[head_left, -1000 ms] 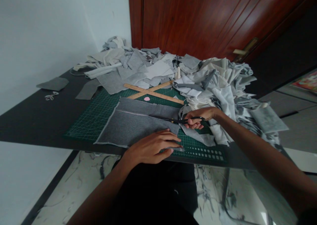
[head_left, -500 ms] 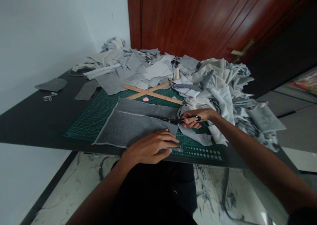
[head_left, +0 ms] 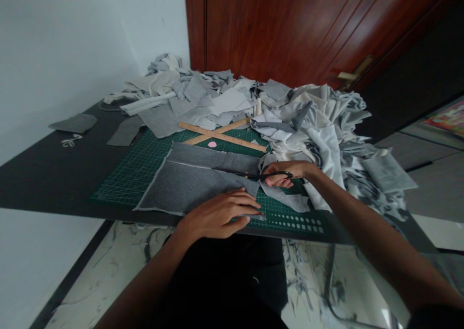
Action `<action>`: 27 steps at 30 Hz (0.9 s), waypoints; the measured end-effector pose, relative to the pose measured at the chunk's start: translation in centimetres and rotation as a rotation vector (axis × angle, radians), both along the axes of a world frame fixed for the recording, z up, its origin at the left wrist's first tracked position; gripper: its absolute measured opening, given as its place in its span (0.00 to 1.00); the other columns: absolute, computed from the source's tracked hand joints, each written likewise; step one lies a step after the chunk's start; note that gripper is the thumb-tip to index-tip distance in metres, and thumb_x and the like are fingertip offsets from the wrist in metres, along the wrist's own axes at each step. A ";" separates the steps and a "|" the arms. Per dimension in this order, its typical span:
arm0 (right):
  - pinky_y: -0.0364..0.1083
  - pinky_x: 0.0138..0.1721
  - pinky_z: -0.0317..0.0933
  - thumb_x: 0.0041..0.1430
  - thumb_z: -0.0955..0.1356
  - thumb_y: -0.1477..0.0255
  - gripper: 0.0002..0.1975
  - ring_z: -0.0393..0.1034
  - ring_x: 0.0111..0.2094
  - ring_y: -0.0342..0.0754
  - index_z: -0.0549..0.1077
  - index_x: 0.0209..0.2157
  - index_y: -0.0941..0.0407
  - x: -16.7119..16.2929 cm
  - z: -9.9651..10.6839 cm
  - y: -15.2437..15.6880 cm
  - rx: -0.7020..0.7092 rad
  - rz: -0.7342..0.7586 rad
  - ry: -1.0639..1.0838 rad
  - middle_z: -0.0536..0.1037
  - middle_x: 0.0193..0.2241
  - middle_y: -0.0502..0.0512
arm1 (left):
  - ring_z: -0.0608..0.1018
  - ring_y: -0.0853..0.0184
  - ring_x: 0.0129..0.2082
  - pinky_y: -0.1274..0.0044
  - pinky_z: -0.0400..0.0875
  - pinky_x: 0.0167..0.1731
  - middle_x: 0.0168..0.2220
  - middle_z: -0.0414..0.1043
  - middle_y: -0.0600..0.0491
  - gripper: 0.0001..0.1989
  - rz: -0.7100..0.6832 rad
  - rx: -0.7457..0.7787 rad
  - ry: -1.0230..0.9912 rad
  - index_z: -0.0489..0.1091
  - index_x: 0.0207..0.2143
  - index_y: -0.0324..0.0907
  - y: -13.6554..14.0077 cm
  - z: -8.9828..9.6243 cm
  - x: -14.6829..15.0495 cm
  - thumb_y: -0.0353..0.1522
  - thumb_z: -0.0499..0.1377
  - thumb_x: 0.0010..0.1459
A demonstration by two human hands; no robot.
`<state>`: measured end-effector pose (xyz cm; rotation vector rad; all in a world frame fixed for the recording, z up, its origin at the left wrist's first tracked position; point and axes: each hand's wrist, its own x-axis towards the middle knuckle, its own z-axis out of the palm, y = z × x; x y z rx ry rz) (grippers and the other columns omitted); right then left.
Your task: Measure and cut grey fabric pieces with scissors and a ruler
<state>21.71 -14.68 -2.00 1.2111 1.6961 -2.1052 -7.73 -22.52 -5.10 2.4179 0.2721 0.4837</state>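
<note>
My right hand (head_left: pixel 279 173) is closed round the black handles of a pair of scissors (head_left: pixel 260 178). Their blades point left and lie along the grey fabric piece (head_left: pixel 181 186), just below a pale line that runs across it. A cut edge shows near the fabric's right end, by the scissors. Resting palm down on the fabric's near right corner is my left hand (head_left: pixel 226 213), its fingers stretched out and a little apart. A small grey bit of cloth shows at its fingertips. Beneath everything lies a green cutting mat (head_left: pixel 119 174) with a printed grid.
Two crossed wooden rulers (head_left: pixel 223 136) and a pink chalk piece (head_left: pixel 212 144) lie beyond the fabric. A large heap of grey and white cloth scraps (head_left: pixel 228 102) lines the back and right of the dark table (head_left: pixel 32 179). A white cord (head_left: pixel 70 140) is at left.
Both hands stay in nearly the same places. The scissors and right hand shift only very slightly, and the whole view moves a little.
</note>
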 end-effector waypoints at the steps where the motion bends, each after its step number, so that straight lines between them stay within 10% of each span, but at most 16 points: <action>1: 0.35 0.13 0.50 0.59 0.75 0.54 0.24 0.48 0.14 0.34 0.64 0.28 0.55 0.0 0.0 -0.2 0.021 0.001 0.004 0.55 0.17 0.37 | 0.74 0.61 0.63 0.61 0.54 0.72 0.60 0.76 0.50 0.18 0.002 -0.001 -0.005 0.75 0.58 0.44 0.0 0.0 0.0 0.29 0.54 0.70; 27: 0.35 0.10 0.54 0.60 0.75 0.55 0.24 0.49 0.12 0.34 0.64 0.25 0.56 -0.1 -0.5 -0.9 0.139 -0.032 0.092 0.59 0.13 0.37 | 0.73 0.61 0.64 0.60 0.54 0.72 0.60 0.76 0.50 0.18 0.007 -0.013 -0.006 0.74 0.59 0.45 0.1 -0.2 0.1 0.29 0.54 0.71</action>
